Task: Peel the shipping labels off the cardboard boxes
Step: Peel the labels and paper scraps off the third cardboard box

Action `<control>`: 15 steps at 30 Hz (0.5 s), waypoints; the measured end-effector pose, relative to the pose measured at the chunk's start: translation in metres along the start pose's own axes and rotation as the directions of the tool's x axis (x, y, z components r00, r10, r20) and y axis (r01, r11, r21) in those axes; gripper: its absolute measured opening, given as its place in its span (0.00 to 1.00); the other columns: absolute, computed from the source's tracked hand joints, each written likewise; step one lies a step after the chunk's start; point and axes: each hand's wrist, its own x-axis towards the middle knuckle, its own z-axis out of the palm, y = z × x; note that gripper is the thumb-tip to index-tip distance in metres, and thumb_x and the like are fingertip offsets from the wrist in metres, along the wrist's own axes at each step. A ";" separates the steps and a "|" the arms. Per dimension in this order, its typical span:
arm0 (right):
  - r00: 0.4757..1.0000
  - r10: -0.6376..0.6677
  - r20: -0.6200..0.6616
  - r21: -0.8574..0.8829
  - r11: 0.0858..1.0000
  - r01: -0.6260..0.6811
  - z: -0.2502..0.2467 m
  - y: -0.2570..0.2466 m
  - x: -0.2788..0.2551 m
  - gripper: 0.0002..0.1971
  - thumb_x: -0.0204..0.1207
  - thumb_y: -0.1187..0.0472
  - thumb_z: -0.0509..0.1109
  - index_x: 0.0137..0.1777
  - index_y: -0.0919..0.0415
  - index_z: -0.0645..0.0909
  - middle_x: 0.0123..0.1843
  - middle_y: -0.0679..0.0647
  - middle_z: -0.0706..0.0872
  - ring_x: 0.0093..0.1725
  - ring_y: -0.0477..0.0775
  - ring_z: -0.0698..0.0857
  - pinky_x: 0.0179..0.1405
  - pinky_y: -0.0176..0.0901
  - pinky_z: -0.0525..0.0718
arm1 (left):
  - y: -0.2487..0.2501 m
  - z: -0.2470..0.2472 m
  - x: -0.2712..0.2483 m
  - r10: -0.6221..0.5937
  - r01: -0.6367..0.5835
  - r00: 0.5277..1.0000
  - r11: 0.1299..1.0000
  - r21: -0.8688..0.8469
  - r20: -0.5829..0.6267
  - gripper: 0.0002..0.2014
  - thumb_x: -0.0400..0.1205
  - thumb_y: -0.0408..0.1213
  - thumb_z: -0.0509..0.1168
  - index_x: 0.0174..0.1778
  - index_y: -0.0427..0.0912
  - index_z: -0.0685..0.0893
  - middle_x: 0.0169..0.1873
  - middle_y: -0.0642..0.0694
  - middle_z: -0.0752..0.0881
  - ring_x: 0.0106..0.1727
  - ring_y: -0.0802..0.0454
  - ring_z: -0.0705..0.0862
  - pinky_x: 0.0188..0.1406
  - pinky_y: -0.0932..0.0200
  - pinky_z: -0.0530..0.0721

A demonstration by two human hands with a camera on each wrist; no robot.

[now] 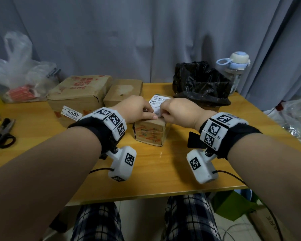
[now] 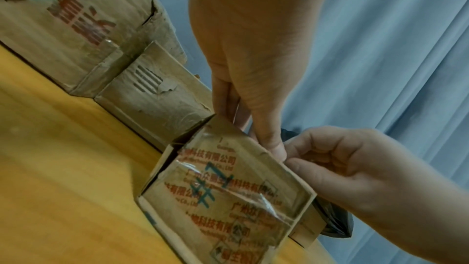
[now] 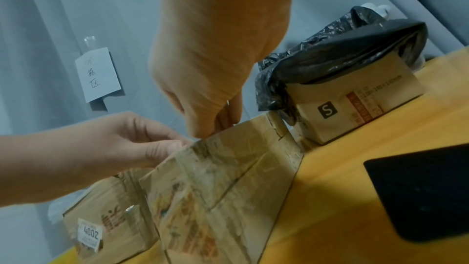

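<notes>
Small box (image 1: pixel 150 132) at table centre, label (image 1: pixel 158 103) on top, toward 12 o'clock. Left hand (image 1: pixel 135 108) curled, steadying the box; right hand (image 1: pixel 176 110) pinching the label edge. Best to peel slowly and low, toward 12 o'clock.

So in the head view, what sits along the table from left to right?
Scissors → big box with the 4002 label → plain box → small box under both hands → black bag → water bottle.

White label (image 1: pixel 157 103) atop small taped box (image 1: pixel 150 133)
</notes>
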 end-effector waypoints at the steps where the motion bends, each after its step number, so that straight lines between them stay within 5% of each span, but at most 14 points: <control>1: 1.000 0.012 0.005 0.029 1.000 -0.012 0.001 0.001 0.001 0.08 0.78 0.57 0.62 0.48 0.58 0.80 0.51 0.55 0.85 0.50 0.59 0.83 0.46 0.48 0.79 | -0.001 0.001 0.000 -0.003 0.003 1.000 1.000 -0.011 -0.006 0.23 0.77 0.55 0.67 0.60 0.43 0.87 0.54 0.44 0.89 0.54 0.47 0.84 0.55 0.51 0.81; 5: 0.998 0.058 -0.008 0.117 0.992 -0.057 0.001 0.006 0.004 0.07 0.76 0.57 0.64 0.48 0.57 0.82 0.51 0.54 0.86 0.50 0.58 0.83 0.50 0.49 0.81 | -0.005 0.003 0.003 -0.006 0.006 1.000 1.000 -0.023 -0.010 0.24 0.76 0.56 0.67 0.63 0.44 0.85 0.58 0.46 0.87 0.57 0.49 0.83 0.50 0.61 0.76; 15: 0.997 0.069 -0.043 0.159 0.985 -0.061 0.001 0.011 0.011 0.04 0.76 0.57 0.65 0.44 0.55 0.80 0.50 0.52 0.85 0.46 0.52 0.80 0.43 0.40 0.72 | -0.008 0.001 0.008 0.022 -0.022 1.000 0.999 -0.043 0.002 0.24 0.75 0.55 0.69 0.61 0.44 0.86 0.55 0.46 0.85 0.50 0.53 0.79 0.47 0.61 0.74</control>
